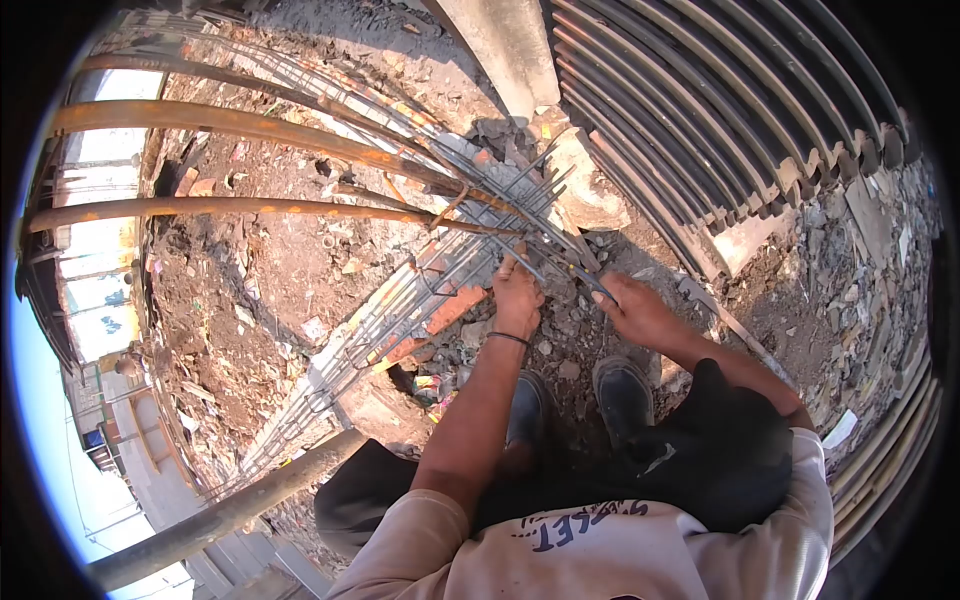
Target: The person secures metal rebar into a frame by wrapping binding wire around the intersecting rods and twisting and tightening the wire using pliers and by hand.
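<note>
Right at the joint (530,228), where the rebar cage (365,325) running up from the lower left meets another bunch of bars, both bare hands are at work in the head view. The left hand (517,297), dark band (510,338) on its wrist, is just below the joint, fingers bunched up against the bars. Can't tell whether they're pinching a bar, some wire or nothing, too small to make out. The right hand (636,310) is to the lower right of the joint, fingers wrapped around a thin dark tool (597,286) that points up toward the bars. Can't see its tip clearly in all that steel.

Left of the joint, long rusty rods (250,125) sweep in and end around it, with a bent tie looped round some of them. Just right of it sits a pale chunky block (585,185), and past that, up and right, a stack of ridged sheets (700,110) beside a concrete post (515,55). Below and left of the joint there's red brick (455,308) by the cage. Straight down from it, two dark boots (624,392) stand on rubble, and a thick pole (230,510) slants across far lower left.
</note>
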A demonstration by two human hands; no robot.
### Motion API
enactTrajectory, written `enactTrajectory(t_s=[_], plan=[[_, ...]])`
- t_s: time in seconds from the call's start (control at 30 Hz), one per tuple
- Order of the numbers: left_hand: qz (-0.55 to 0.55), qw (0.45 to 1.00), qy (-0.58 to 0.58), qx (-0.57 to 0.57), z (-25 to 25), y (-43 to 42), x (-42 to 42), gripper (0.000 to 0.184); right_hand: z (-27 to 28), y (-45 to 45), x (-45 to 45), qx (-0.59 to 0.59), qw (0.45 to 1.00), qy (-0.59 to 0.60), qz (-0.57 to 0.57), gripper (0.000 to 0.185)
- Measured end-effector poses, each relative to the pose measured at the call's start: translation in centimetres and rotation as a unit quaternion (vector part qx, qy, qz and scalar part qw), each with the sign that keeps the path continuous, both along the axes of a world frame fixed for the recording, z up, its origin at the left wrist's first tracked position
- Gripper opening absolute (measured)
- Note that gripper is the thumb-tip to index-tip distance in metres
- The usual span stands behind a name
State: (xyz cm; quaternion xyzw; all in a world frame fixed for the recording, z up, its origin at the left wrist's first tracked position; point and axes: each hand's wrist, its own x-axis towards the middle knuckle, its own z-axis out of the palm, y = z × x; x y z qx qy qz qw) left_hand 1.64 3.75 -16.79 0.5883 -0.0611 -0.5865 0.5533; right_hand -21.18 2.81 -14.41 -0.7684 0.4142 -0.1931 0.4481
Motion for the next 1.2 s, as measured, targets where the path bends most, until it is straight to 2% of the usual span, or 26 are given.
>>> enactTrajectory(t_s=[0.03, 0.1, 0.13, 0.2, 0.23, 0.27, 0.33, 0.4, 0.43, 0.5, 0.53, 0.6, 0.63, 0.7, 0.73, 0.77, 0.8, 0.83, 0.93, 1.03, 1.1, 1.17, 1.2], plan=[[0.0, 1.0, 0.0, 0.0, 0.1, 0.0, -0.1, 0.026, 0.2, 0.2, 0.0, 0.0, 1.0, 0.0, 0.0, 0.028], [0.011, 1.0, 0.01, 0.002, 0.4, -0.1, -0.2, 0.023, 0.8, 0.4, 0.1, -0.004, 0.994, 0.106, 0.008, 0.023], [0.011, 1.0, 0.009, 0.002, 0.6, -0.4, -0.2, 0.023, 0.9, 0.5, 0.1, -0.004, 0.994, 0.105, 0.007, 0.023], [-0.061, 0.989, -0.118, 0.069, 1.1, -0.7, 0.1, 0.025, 0.9, 0.7, 0.1, -0.019, 0.996, 0.082, -0.003, 0.024], [-0.061, 0.989, -0.119, 0.069, -0.1, -0.3, 1.3, 0.025, 0.9, 0.7, 0.0, -0.019, 0.996, 0.081, -0.003, 0.024], [-0.207, 0.927, -0.31, 0.044, -1.3, 0.4, 2.8, 0.027, 0.8, 0.6, 0.0, 0.006, 0.996, 0.086, 0.009, 0.026], [-0.339, 0.806, -0.484, 0.016, -0.4, 1.0, 3.2, 0.028, 1.2, 0.1, 0.2, 0.029, 0.995, 0.087, 0.023, 0.028], [-0.331, 0.92, -0.203, 0.054, 1.4, 1.6, 2.6, 0.029, 2.1, -0.5, 0.5, 0.141, 0.988, 0.064, 0.0, 0.034], [-0.332, 0.919, -0.206, 0.053, 2.4, 1.6, 2.2, 0.029, 2.7, -1.3, 0.5, 0.139, 0.988, 0.062, -0.001, 0.034], [-0.247, 0.963, 0.045, 0.099, 4.0, 1.9, 1.6, 0.029, 3.8, -2.5, 0.4, 0.379, 0.925, -0.015, -0.029, 0.053], [-0.248, 0.963, 0.044, 0.1, 4.2, 2.1, 1.3, 0.029, 3.7, -2.3, 0.3, 0.379, 0.925, -0.016, -0.03, 0.053], [-0.186, 0.969, -0.163, 0.021, 4.2, 2.5, 0.2, 0.027, 3.5, -2.0, 0.1, 0.376, 0.926, -0.027, -0.017, 0.063], [-0.185, 0.969, -0.162, 0.02, 3.9, 3.0, -0.7, 0.027, 3.1, -1.9, 0.1, 0.375, 0.927, -0.024, -0.017, 0.063], [-0.16, 0.948, -0.271, -0.05, 3.1, 3.6, -2.8, 0.021, 2.3, -1.5, 0.3, 0.355, 0.934, -0.026, -0.036, 0.064], [-0.121, 0.969, -0.211, -0.052, 2.1, 3.9, -3.6, 0.009, 2.4, -1.2, 0.2, 0.356, 0.934, -0.025, -0.036, 0.064], [-0.121, 0.969, -0.211, -0.052, 1.0, 4.2, -3.6, 0.009, 2.5, -1.1, 0.3, 0.326, 0.945, 0.001, -0.031, 0.066], [-0.139, 0.962, -0.231, -0.049, 0.4, 4.3, -3.5, 0.025, 2.6, -1.0, 0.2, 0.295, 0.955, 0.027, -0.026, 0.067], [-0.158, 0.954, -0.25, -0.047, -0.3, 4.4, -3.4, 0.05, 2.6, -0.8, 0.2, 0.294, 0.955, 0.027, -0.026, 0.067], [-0.153, 0.968, -0.194, -0.046, -0.4, 4.6, -3.2, 0.058, 1.6, -0.1, 0.5, 0.249, 0.965, 0.065, -0.054, 0.069], [-0.161, 0.961, -0.222, -0.038, -0.7, 4.6, -3.0, 0.058, 1.9, -0.1, 0.9, 0.231, 0.968, 0.085, -0.049, 0.07], [-0.149, 0.968, -0.2, -0.031, -0.2, 4.7, -3.3, 0.059, 2.9, -0.5, 0.9, 0.334, 0.939, 0.059, -0.063, 0.069], [-0.137, 0.974, -0.178, -0.024, 1.1, 4.6, -3.6, 0.061, 1.2, -0.3, 0.7, 0.295, 0.952, 0.06, -0.055, 0.069], [-0.133, 0.974, -0.181, -0.018, 1.4, 4.4, -3.8, 0.054, 1.3, -0.4, 0.7, 0.274, 0.958, 0.061, -0.051, 0.068]])
